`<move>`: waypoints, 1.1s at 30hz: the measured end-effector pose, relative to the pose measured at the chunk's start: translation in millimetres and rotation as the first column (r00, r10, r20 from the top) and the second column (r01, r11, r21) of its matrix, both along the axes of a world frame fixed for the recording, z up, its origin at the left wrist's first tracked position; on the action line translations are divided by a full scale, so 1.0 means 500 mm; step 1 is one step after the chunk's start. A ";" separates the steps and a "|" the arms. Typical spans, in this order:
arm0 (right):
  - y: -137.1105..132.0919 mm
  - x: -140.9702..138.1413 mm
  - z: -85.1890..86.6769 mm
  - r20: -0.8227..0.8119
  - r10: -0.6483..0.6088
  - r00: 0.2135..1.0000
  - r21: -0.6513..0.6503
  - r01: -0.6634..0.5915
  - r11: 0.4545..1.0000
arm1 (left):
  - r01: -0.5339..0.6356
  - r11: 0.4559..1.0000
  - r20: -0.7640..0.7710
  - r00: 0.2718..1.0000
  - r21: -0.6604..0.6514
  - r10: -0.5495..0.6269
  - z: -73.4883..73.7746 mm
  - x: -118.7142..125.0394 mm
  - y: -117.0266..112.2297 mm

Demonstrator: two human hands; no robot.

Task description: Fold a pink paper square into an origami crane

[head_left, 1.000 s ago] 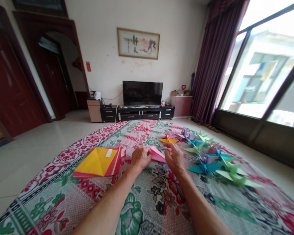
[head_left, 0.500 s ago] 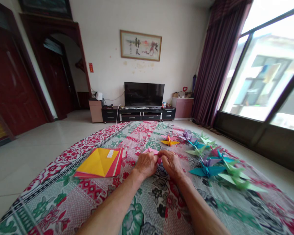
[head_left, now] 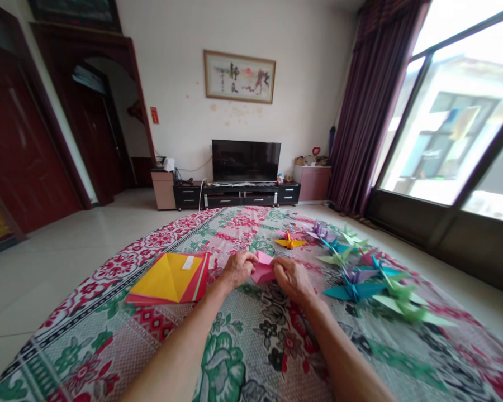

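Note:
Between my two hands is a piece of pink origami paper [head_left: 262,269], partly folded. My left hand [head_left: 240,269] pinches its left edge, fingers closed. The right edge is gripped by my right hand [head_left: 291,277], whose fingers are also closed; the fingertips partly hide the paper. To the left lies a stack of square paper sheets [head_left: 163,277], yellow on top with red and pink below and a small white scrap on it. Right of my hands stand several folded paper cranes [head_left: 356,287] in blue, green and purple. A yellow paper crane [head_left: 291,241] sits just beyond my right hand.
A patterned tablecloth [head_left: 163,346] in red, green and grey covers the round table. Past the table's far edge stand a television [head_left: 246,161] and a low black cabinet [head_left: 224,198]. A dark curtain [head_left: 362,111] hangs beside the window at right.
My hands have moved apart, the left one shifting leftward, so more of the pink paper shows between them. The paper stack and the cranes lie as before.

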State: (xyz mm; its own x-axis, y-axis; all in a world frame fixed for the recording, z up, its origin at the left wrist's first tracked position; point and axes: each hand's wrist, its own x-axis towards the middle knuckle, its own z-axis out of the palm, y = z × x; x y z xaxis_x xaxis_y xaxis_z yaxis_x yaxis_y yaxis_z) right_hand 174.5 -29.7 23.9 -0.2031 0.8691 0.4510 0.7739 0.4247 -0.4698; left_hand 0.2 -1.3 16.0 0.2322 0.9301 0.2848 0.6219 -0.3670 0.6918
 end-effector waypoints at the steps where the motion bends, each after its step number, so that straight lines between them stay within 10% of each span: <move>1: 0.000 0.000 -0.001 0.025 -0.006 1.000 -0.005 0.006 1.000 | -0.005 1.000 0.023 1.000 -0.004 0.005 -0.005 -0.002 0.005; 20: 0.022 0.013 -0.036 0.161 -0.020 0.987 -0.077 0.033 0.997 | -0.299 0.930 -0.161 0.928 0.213 0.336 -0.019 -0.007 0.011; 33: 0.026 0.037 -0.040 -0.023 0.099 0.995 -0.156 -0.102 0.982 | 0.127 0.984 -0.173 0.979 0.127 -0.104 -0.014 -0.041 0.022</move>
State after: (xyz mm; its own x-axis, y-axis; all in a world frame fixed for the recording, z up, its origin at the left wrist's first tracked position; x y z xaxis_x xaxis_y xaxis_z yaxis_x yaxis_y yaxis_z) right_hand 193.0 -16.6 3.7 -0.2871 0.9049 0.3142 0.7235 0.4198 -0.5480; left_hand -20.3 9.9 9.0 0.3903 0.8490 0.3561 0.6710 -0.5271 0.5214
